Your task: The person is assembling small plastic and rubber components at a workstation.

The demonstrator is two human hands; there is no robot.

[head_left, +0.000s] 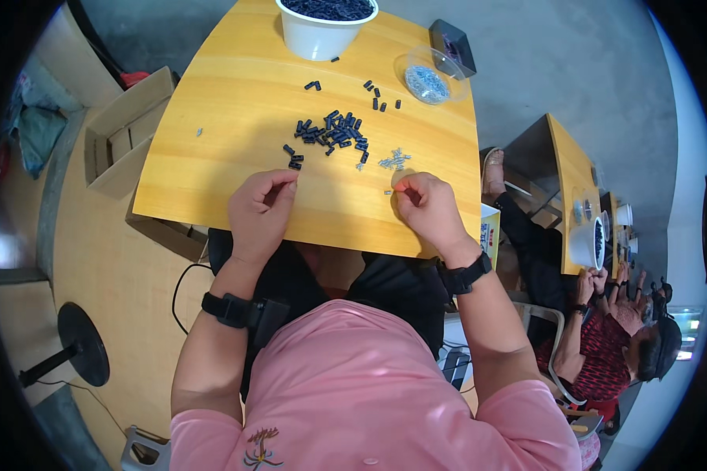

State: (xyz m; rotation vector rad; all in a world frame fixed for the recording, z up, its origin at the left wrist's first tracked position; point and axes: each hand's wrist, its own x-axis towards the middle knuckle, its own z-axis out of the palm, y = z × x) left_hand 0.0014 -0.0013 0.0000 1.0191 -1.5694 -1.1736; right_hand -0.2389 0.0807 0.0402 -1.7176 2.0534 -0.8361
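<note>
A pile of black pieces (334, 132) lies mid-surface (220, 118), with a few strays around it. A smaller heap of metal pieces (396, 160) lies just to its right. The left hand (261, 208) is at the near edge, thumb and finger curled toward each other, just beside a few black strays. The right hand (434, 206) is similarly curled near a single metal piece (388, 192). The hands are well apart; whether either grips anything cannot be told. Beyond stand a white bucket (316, 39) of dark pieces, a clear dish of metal pieces and a black box (468, 64).
</note>
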